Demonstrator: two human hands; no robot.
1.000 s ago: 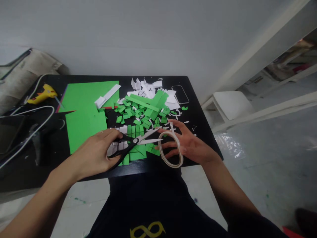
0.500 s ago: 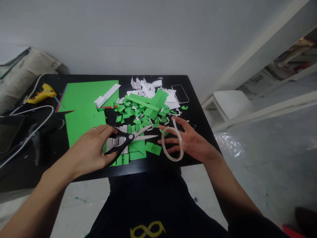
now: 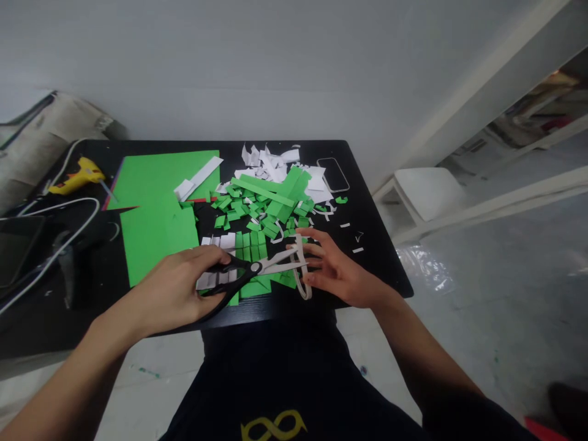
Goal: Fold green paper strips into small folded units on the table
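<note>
My left hand (image 3: 177, 285) is closed around the black handles of a pair of scissors (image 3: 255, 268), whose blades are spread and point right. The blade tips reach a pale ring-shaped strip (image 3: 301, 282), perhaps rolled paper or tape. My right hand (image 3: 333, 266) pinches this ring, some fingers behind it. Whether the blades touch the strip I cannot tell. Beneath the scissors lie folded green paper strips (image 3: 251, 246) and folded white paper strips (image 3: 225, 241), partly covered by my left hand and the tool.
Behind my hands is a heap of green cut paper (image 3: 275, 199) and white scraps (image 3: 271, 160). Green sheets (image 3: 158, 229) lie left, near a yellow glue gun (image 3: 80, 176) and a white cable (image 3: 59, 248). A phone-shaped outline (image 3: 334, 175) is at the back right; a white stool (image 3: 429, 190) stands beyond.
My right hand has moved left with the ring and turned it nearly edge-on. The scissors have shifted slightly right and down, bringing their open blades to the strip. Small white pieces now show at right.
</note>
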